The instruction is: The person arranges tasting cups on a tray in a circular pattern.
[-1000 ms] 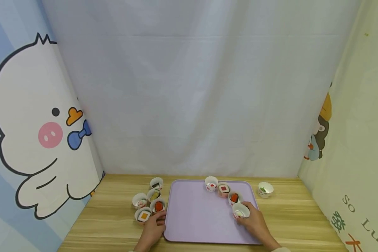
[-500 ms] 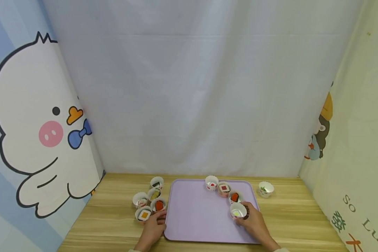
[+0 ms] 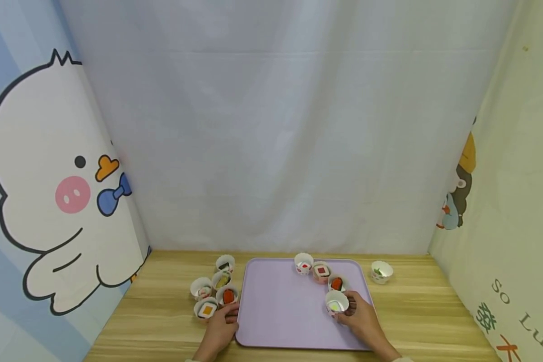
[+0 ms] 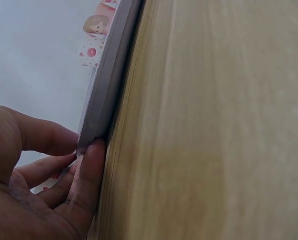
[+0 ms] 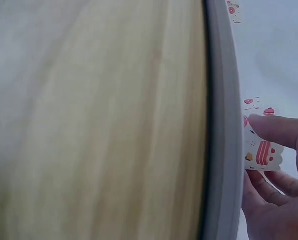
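Note:
My right hand (image 3: 365, 322) holds a white paper baking cup (image 3: 336, 302) with a pale yellow-green bit inside. The cup is over the right part of the lilac tray (image 3: 285, 311); its printed side (image 5: 263, 147) shows between thumb and fingers in the right wrist view. My left hand (image 3: 219, 329) is at the tray's left edge, and in the left wrist view its thumb and fingers pinch the rim (image 4: 101, 107). Behind the held cup stand a cup with a red-orange piece (image 3: 336, 284), one with a sushi-like white-and-red piece (image 3: 321, 272) and one with a small red bit (image 3: 303, 264).
Left of the tray several filled cups cluster, among them one with an orange square (image 3: 206, 309) and one with a red piece (image 3: 228, 295). Right of the tray stands a cup with something green (image 3: 382, 272). All rest on a wood-grain table (image 3: 416, 322) before a hanging curtain (image 3: 271, 151).
My right hand has shifted a little to the left with the cup, away from the tray's right edge. My left hand stays at the rim.

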Demonstrator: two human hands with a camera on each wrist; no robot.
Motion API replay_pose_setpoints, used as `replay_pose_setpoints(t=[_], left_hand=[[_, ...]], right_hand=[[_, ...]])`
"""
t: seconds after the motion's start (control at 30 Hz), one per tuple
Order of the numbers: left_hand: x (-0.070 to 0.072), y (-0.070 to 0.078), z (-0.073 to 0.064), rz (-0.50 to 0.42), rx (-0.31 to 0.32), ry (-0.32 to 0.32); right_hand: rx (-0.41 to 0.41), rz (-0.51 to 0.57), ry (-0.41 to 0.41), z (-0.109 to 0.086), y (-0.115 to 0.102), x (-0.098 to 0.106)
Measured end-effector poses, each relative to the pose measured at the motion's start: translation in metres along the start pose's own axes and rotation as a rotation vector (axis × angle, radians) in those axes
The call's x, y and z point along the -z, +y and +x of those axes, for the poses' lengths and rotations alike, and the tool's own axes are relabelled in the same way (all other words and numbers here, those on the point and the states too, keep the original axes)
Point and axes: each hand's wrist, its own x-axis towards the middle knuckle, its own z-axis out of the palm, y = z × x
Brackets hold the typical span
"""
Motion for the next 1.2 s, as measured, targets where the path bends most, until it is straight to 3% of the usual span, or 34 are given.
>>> replay_pose_setpoints(t=[0.23, 0.5, 0.9, 1.2], left_hand=[[-0.001, 0.000, -0.001, -0.018, 0.002, 0.003], [0.000, 0.001, -0.001, -0.031, 0.005, 0.005], [0.000, -0.003, 0.001, -0.020, -0.011, 0.014], [-0.001, -0.003, 0.001, -0.036, 0.011, 0.001]], right_hand=[[0.008, -0.034, -0.001, -0.002, -0.006, 0.007], [0.026, -0.109, -0.029, -0.003, -0.026, 0.028], [0.236, -0.159, -0.012, 0.006, -0.053, 0.075], [0.263, -0.183, -0.010, 0.012, -0.061, 0.100]])
